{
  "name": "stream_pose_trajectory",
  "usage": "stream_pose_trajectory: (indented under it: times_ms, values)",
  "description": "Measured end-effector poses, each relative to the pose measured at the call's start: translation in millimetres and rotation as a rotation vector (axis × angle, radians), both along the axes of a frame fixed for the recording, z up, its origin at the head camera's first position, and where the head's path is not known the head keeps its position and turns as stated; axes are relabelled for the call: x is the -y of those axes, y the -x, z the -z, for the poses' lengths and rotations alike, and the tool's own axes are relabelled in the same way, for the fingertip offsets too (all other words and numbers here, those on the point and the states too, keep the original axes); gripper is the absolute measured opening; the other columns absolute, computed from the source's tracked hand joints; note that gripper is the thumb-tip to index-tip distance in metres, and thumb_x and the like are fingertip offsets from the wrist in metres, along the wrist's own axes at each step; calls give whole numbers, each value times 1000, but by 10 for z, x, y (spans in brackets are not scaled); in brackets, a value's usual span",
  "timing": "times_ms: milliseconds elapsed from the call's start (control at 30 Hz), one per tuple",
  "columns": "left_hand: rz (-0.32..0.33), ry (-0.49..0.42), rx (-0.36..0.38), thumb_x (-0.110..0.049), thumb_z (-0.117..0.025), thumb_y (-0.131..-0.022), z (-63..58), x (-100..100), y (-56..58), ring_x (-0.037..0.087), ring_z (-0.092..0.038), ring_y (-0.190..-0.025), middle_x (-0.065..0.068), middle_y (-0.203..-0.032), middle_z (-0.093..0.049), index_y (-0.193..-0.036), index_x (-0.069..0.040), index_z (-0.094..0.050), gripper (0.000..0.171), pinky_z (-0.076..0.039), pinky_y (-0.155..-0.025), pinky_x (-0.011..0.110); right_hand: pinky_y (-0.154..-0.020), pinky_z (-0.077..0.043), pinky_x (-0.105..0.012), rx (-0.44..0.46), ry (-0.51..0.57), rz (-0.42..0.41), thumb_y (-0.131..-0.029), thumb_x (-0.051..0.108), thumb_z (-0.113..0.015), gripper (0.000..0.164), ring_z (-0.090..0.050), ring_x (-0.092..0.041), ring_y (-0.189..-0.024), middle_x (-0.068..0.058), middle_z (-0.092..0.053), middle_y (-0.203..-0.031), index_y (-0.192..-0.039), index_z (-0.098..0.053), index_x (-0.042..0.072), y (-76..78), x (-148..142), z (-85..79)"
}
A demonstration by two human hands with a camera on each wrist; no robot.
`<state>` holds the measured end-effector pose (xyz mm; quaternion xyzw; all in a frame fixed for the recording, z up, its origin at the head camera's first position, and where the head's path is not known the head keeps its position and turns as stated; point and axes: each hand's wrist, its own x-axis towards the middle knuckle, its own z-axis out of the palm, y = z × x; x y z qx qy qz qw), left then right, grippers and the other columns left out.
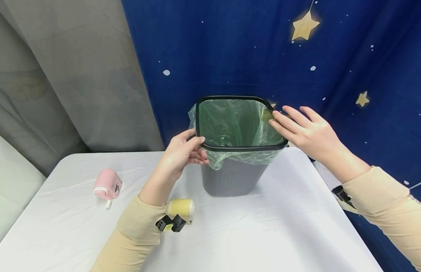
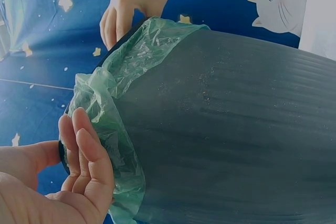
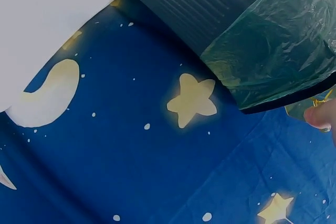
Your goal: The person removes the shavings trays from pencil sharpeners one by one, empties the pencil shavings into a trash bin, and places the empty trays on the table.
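A grey trash can with a black rim stands on the white table. A thin green trash bag lines it, its edge folded outside below the rim. My left hand grips the near left corner of the rim, thumb on top and fingers beside the overhanging bag. At the right side of the rim, my right hand pinches a small olive-yellow, see-through piece over the opening. In the right wrist view that piece shows thin yellow strands beside the thumb; its kind cannot be told.
A pink container with a white end lies on the table at the left. A yellow cylinder with a white end sits beside my left wrist. Behind the table hang a blue star-printed curtain and a grey curtain.
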<state>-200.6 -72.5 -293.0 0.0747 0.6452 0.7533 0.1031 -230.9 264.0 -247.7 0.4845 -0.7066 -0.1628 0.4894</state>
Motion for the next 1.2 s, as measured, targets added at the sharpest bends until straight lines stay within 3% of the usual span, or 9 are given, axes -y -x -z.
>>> stream_pose_trajectory:
  times_ms: [400, 700, 900, 1200]
  values:
    - [-16, 5, 11, -16, -55, -96, 13, -4, 3, 23, -67, -60, 9, -63, -63, -152, -2, -15, 70, -56, -61, 31, -80, -49, -48, -64, 25, 17, -99, -5, -37, 39, -58, -29, -111, -10, -61, -124, -120, -67, 7, -60, 31, -64]
    - [-15, 7, 4, -15, -54, -96, 8, -9, -1, 23, -67, -59, 9, -63, -63, -152, -2, -16, 70, -56, -61, 31, -82, -49, -49, -42, 70, 31, -98, -8, -38, 40, -57, -29, -111, -8, -61, -124, -123, -64, 8, -106, 37, -120]
    - [-19, 14, 9, -16, -55, -96, 9, -11, -2, 24, -67, -60, 10, -64, -63, -152, -3, -17, 69, -57, -62, 32, -79, -50, -50, -30, 167, -23, -95, -9, -46, 35, -61, -32, -104, -10, -65, -119, -120, -66, 7, -110, 63, -142]
    - [-22, 15, 4, -15, -55, -96, 16, -16, 4, 23, -67, -59, 10, -64, -63, -152, -2, -17, 69, -56, -62, 32, -77, -50, -50, -27, 262, -23, -91, -4, -58, 30, -63, -33, -99, -11, -67, -113, -116, -69, 8, -145, 74, -183]
